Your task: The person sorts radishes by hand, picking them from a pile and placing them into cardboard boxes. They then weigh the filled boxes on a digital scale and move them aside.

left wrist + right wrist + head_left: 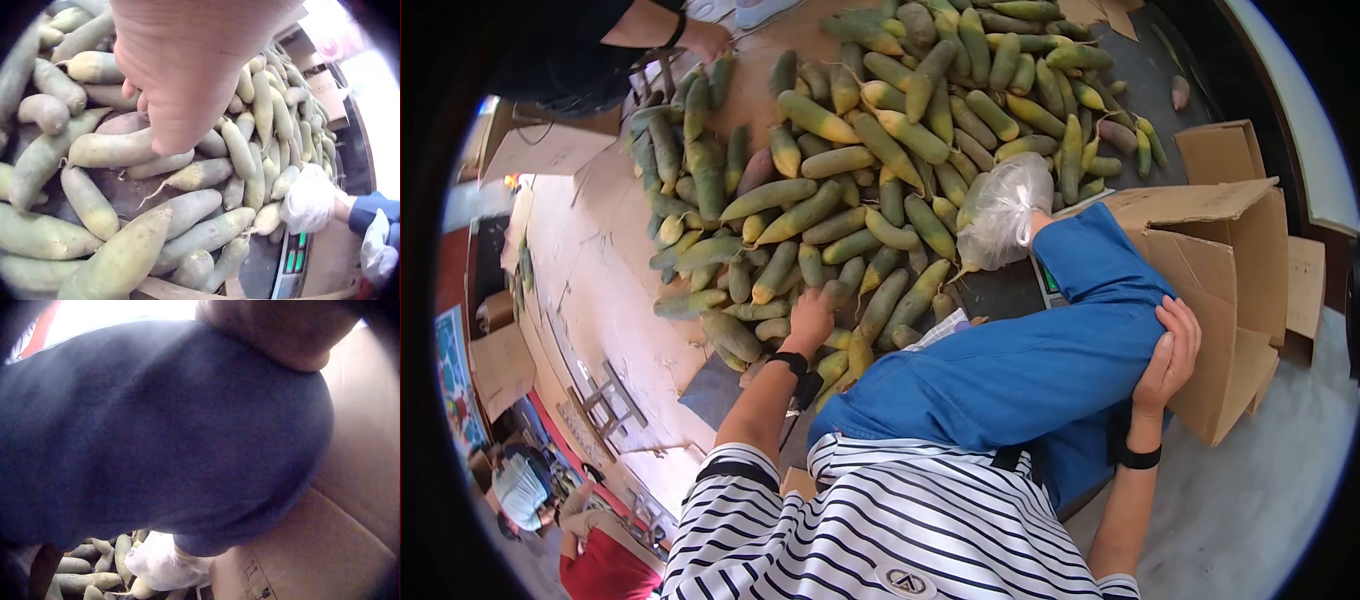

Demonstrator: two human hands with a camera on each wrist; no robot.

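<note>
My left hand [810, 320] reaches down into a wide pile of green radishes [870, 155]. In the left wrist view, its thumb and curled fingers close round the end of one plump green radish [112, 149]; the far side of that grip is hidden under the palm. Beside it lies a thin-tailed radish [199, 175]. My right hand [1175, 350] rests on the bent knee of the blue trousers [1010, 370], holding nothing. The trousers fill most of the right wrist view. A clear plastic bag [1007, 212] covers the foot of that leg, right against the radishes.
A scale with green digits [295, 257] stands by the bagged foot. Open cardboard boxes [1200, 250] are at the right of the knee. Another person's hand [705, 40] is at the pile's far left. Wooden stools [608, 405] and seated people [605, 545] are farther left.
</note>
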